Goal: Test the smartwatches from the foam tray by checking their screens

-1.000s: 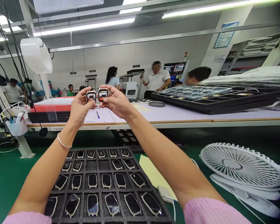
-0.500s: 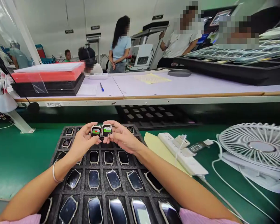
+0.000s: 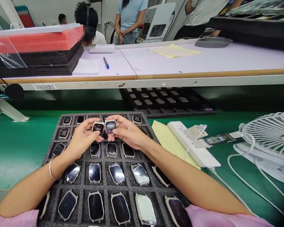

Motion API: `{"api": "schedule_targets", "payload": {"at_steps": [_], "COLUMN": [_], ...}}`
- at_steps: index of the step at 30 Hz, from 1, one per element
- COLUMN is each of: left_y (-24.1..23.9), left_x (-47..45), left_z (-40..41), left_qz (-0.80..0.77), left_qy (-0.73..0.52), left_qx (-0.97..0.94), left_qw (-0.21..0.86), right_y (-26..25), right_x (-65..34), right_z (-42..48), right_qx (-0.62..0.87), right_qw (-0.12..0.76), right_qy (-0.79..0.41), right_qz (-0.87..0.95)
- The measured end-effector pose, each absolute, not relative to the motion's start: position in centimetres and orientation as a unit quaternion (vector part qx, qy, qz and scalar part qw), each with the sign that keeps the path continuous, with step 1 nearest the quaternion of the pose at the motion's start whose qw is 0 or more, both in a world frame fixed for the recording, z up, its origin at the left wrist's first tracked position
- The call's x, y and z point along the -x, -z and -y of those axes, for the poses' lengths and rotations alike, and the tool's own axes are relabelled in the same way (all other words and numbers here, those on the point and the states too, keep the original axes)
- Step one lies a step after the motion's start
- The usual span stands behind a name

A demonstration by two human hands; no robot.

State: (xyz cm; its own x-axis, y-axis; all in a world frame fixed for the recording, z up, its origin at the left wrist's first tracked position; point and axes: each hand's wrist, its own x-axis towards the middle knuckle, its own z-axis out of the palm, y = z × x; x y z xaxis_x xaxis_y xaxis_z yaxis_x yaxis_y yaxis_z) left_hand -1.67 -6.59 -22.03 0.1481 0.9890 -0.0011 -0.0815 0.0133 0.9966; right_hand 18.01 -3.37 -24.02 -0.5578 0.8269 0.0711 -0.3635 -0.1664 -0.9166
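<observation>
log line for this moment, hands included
left hand: holds watch | right hand: holds second watch | placement: side by side | below: dark foam tray with more watches

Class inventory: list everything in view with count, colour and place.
Bench: one, green, foreground
Tray: one, dark grey, on bench
Tray watches: many, pale-framed, in compartments
Held watches: two, pale-framed, above tray
Paper: one, yellow, right of tray
Power strip: one, white, right of tray
Fan: one, white, far right
Shelf: one, pale lilac, behind tray
Stack: one, red over black, shelf's left
Pen: one, dark with blue end, shelf
Dotted sheet: one, yellow, shelf
Lower tray: one, black, under shelf
Machine: one, white, beyond shelf
People: at least five, mixed clothing, background
Left hand: one, pink-sleeved, holding watch
Right hand: one, pink-sleeved, holding watch
</observation>
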Motion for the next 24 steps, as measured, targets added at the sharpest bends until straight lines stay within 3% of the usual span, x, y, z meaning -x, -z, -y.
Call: {"api": "schedule_targets", "payload": {"at_steps": [24], "left_y": [22.50], "left_x": [1.57], "left_z": [6.62], "left_qz": [-0.462], "left_qy": [-0.461], "left_qx": [-0.442], "left_qw": [0.615], "right_y": [24.63], "right_x": [-18.12], "right_z": [3.77], "right_qx": [0.280], "right_qw": [0.390], "right_qy": [-0.741], "right_qz": [0.469]}}
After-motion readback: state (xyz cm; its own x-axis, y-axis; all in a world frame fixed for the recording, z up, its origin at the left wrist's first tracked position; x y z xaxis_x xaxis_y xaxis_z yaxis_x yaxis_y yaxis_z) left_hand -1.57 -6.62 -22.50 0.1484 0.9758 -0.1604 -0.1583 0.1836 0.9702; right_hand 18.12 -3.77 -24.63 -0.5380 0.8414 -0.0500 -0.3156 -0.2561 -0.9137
